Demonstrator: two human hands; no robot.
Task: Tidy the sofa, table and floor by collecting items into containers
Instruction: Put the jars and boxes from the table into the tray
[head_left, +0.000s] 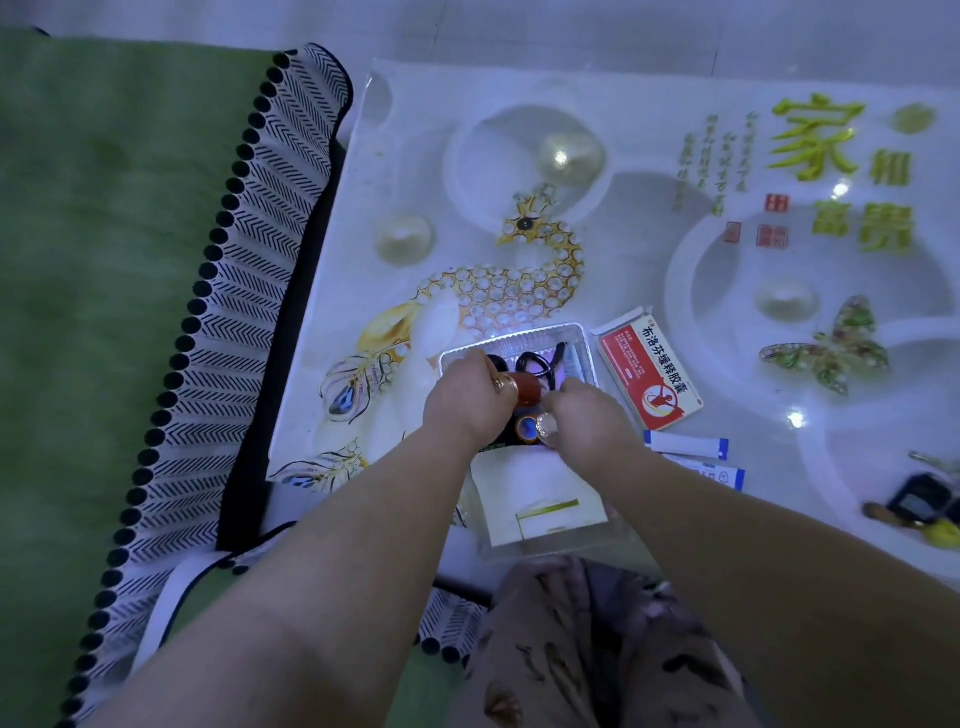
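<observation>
Now a small red cylinder is clamped in the left grip over the clear plastic tray; the right grip's closure cannot be told.

Dim frame, cool blue-violet cast all over. Light comes from above you: three small hard glints on the glossy table, at far centre, far right and right edge. Shadows are weak and soft. Wide-angle bend curves the table edge and the fringed sofa cover toward the corners. Print on the red medicine box reads sharp; the small green script farther off smears. Bottom edge goes soft.
</observation>
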